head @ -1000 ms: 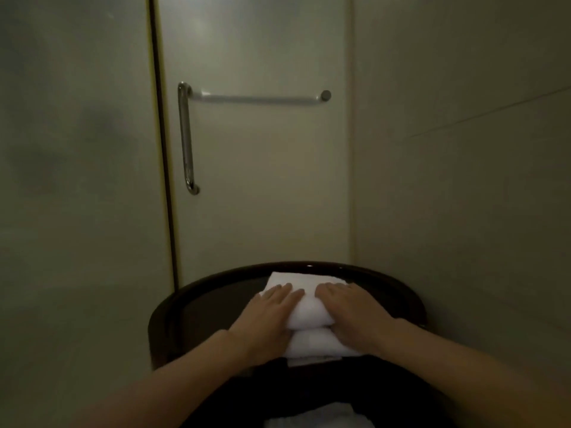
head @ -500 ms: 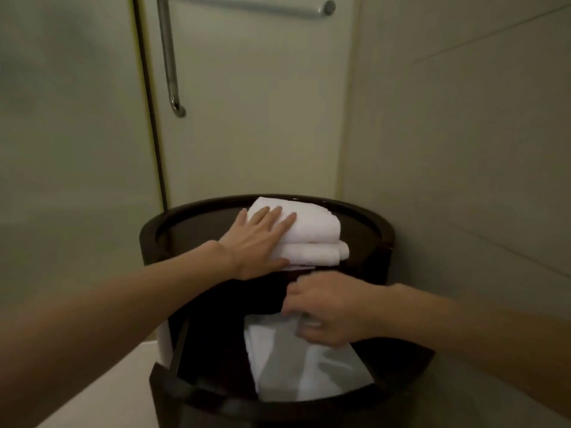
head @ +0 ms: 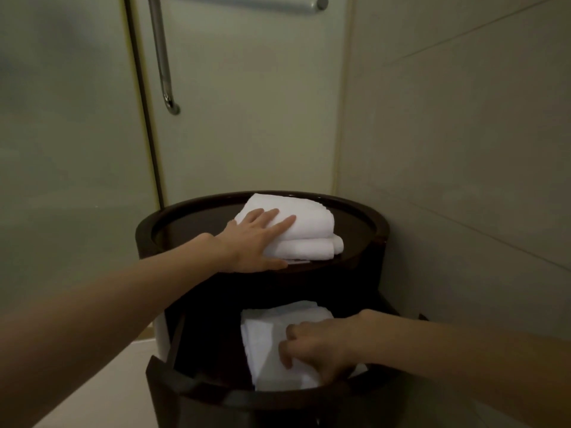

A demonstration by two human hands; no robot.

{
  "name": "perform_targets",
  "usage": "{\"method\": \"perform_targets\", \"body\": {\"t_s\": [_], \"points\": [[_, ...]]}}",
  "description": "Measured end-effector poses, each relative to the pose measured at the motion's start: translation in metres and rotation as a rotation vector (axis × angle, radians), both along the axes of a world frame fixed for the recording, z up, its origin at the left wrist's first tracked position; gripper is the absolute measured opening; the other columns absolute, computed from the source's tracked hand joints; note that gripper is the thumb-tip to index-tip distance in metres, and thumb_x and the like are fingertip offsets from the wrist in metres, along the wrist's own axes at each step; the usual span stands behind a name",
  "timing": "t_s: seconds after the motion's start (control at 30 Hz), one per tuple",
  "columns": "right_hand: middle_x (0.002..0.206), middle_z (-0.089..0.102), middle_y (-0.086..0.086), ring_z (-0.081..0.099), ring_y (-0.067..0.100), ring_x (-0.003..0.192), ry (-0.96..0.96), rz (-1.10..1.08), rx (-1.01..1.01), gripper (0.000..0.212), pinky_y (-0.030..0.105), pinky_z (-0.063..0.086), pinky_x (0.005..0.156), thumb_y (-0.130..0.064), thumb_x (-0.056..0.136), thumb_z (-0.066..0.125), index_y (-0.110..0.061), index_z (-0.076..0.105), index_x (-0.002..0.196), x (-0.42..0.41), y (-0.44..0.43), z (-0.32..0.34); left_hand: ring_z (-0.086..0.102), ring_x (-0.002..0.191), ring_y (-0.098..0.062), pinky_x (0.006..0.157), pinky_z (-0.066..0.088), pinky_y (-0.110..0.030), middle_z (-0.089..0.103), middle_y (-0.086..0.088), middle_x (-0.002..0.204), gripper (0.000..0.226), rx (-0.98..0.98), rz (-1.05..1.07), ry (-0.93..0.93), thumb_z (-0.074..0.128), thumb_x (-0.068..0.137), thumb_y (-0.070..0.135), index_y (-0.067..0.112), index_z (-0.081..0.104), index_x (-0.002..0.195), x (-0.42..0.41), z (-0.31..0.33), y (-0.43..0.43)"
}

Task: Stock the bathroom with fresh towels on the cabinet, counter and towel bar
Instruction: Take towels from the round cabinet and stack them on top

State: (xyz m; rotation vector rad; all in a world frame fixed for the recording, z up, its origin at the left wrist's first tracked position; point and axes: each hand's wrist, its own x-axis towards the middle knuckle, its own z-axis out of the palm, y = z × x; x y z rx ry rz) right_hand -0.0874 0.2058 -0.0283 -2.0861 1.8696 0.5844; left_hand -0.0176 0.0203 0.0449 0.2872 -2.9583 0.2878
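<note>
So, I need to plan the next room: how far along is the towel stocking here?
Done: folded towels sit stacked on the cabinet top, left hand flat on them. In hand: right hand grips the lower towel in the open compartment. Left: the towel bar looks bare where visible; the counter is out of view.
</note>
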Motion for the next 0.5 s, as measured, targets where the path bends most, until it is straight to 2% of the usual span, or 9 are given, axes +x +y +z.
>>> {"method": "perform_targets", "body": {"t_s": [0.07, 0.27, 0.4, 0.5], "points": [[0.138, 0.030, 0.020, 0.037, 0.037, 0.121, 0.067, 0.011, 0.000, 0.050, 0.050, 0.038, 0.094, -0.019, 0.092, 0.058, -0.016, 0.034, 0.136, 0.004, 0.000, -0.008, -0.002, 0.145, -0.024, 0.109, 0.024, -0.059, -0.001, 0.000, 0.160, 0.083, 0.001, -0.005, 0.014, 0.044, 0.086, 0.064, 0.042, -0.008, 0.147, 0.000, 0.000, -0.001], [0.138, 0.030, 0.025, 0.037, 0.040, 0.122, 0.146, 0.036, -0.027, 0.056, 0.054, 0.038, 0.095, -0.022, 0.093, 0.056, -0.011, 0.027, 0.140, 0.011, -0.006, -0.013, 0.001, 0.144, -0.020, 0.108, 0.027, -0.056, 0.005, 0.003, 0.159, 0.074, 0.075, 0.010, 0.033, 0.049, 0.092, 0.036, 0.046, 0.000, 0.147, 0.000, 0.001, -0.004], [0.134, 0.038, 0.022, 0.042, 0.037, 0.118, 0.022, -0.009, -0.090, 0.064, 0.049, 0.039, 0.094, -0.019, 0.084, 0.068, -0.008, 0.032, 0.135, 0.007, -0.004, -0.009, 0.003, 0.144, -0.019, 0.108, 0.029, -0.054, 0.008, 0.005, 0.158, 0.078, 0.107, 0.011, 0.040, 0.051, 0.090, 0.025, 0.047, 0.002, 0.147, 0.001, -0.001, -0.004], [0.123, 0.052, 0.014, 0.052, 0.030, 0.109, -0.121, -0.099, -0.205, 0.051, 0.040, 0.044, 0.090, -0.019, 0.080, 0.071, -0.010, 0.043, 0.122, -0.002, -0.001, -0.001, 0.003, 0.144, -0.020, 0.108, 0.030, -0.054, 0.009, 0.005, 0.158, 0.079, 0.115, 0.008, 0.042, 0.052, 0.090, 0.023, 0.047, 0.003, 0.147, 0.002, -0.001, -0.003]]}}
